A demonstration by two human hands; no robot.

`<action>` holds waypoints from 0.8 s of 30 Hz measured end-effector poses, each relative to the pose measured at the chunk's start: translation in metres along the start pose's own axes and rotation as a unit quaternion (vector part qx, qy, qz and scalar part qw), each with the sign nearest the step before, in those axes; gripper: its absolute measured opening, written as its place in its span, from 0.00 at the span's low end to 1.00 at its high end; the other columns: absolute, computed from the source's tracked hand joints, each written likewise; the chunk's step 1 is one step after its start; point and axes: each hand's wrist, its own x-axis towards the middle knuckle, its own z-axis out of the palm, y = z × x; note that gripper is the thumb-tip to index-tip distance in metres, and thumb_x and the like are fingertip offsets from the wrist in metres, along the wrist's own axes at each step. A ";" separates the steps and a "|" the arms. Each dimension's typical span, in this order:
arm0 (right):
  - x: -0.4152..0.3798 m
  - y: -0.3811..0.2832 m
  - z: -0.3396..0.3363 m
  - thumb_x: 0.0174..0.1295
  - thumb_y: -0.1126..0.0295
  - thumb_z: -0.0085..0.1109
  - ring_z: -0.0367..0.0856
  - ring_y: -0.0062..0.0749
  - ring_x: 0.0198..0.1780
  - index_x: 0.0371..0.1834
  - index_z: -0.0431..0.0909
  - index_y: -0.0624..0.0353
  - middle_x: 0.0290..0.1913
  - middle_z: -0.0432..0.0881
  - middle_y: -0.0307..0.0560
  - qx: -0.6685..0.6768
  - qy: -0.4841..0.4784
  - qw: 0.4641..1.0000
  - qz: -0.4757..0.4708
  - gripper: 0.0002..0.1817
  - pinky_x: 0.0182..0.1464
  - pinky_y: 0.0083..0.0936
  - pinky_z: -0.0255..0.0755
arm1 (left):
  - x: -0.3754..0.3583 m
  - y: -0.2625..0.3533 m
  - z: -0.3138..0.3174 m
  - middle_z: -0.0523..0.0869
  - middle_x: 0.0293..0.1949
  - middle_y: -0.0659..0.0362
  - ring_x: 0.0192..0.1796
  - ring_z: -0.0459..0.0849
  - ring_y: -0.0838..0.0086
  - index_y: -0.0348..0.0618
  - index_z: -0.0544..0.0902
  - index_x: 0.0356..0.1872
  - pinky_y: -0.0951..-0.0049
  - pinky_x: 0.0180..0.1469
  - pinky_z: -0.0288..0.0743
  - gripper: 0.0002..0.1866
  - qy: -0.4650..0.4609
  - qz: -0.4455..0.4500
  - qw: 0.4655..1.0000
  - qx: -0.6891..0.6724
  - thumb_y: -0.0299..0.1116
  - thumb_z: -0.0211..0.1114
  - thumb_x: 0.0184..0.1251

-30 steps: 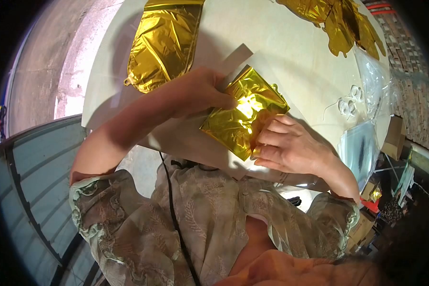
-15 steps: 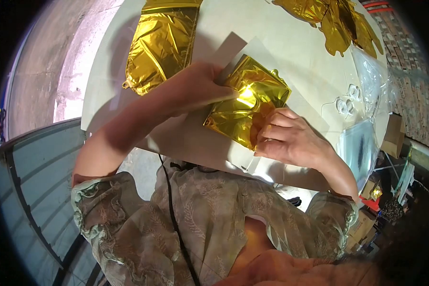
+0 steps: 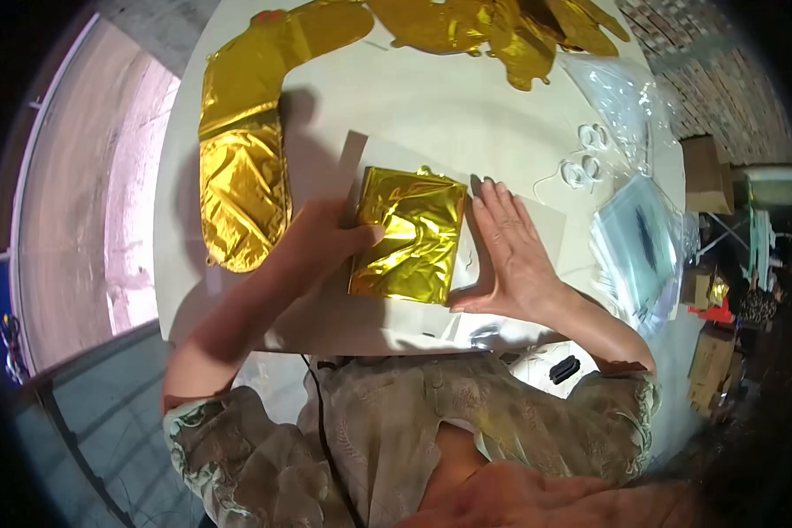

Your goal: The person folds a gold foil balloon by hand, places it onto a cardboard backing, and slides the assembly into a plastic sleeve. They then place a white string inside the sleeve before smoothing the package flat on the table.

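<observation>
A gold foil balloon [image 3: 416, 251] lies folded into a nearly square packet on the table. On its left edge my left hand [image 3: 327, 236] grips it, thumb on top and the other fingers out of sight. My right hand [image 3: 521, 260] rests flat along the packet's right side, fingers outstretched and thumb near its lower right corner. Beneath the packet and the hands is a thin pale sheet [image 3: 547, 222], with a grey strip [image 3: 352, 150] sticking out at the upper left.
A long gold foil balloon [image 3: 242, 189] curves along the table's left and far side. More gold foil [image 3: 502, 40] lies at the far edge. To the right are white ribbon coils [image 3: 579, 170], clear plastic film [image 3: 620, 106] and a stack of clear bags [image 3: 644, 238].
The folded balloon has gone from tilted to nearly square-on and lies flat. My right hand has let go of its corner and spread out beside it. The view has shifted.
</observation>
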 end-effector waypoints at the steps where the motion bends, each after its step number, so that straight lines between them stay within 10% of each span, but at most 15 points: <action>1: -0.002 0.000 0.002 0.37 0.35 0.76 0.40 0.58 0.81 0.79 0.43 0.65 0.79 0.43 0.67 0.002 -0.022 1.000 0.013 0.72 0.79 0.51 0.38 | 0.002 -0.005 0.001 0.87 0.31 0.58 0.35 0.80 0.80 0.28 0.84 0.41 0.73 0.40 0.76 0.14 0.011 -0.011 1.000 -0.006 0.33 0.66 0.64; 24: 0.022 -0.004 0.009 0.44 0.34 0.71 0.38 0.56 0.81 0.77 0.43 0.69 0.79 0.44 0.66 0.059 -0.005 0.996 -0.062 0.69 0.80 0.50 0.31 | 0.007 -0.008 0.029 0.86 0.44 0.52 0.42 0.86 0.70 0.29 0.79 0.52 0.67 0.47 0.83 0.19 -0.045 -0.114 0.988 -0.094 0.30 0.70 0.65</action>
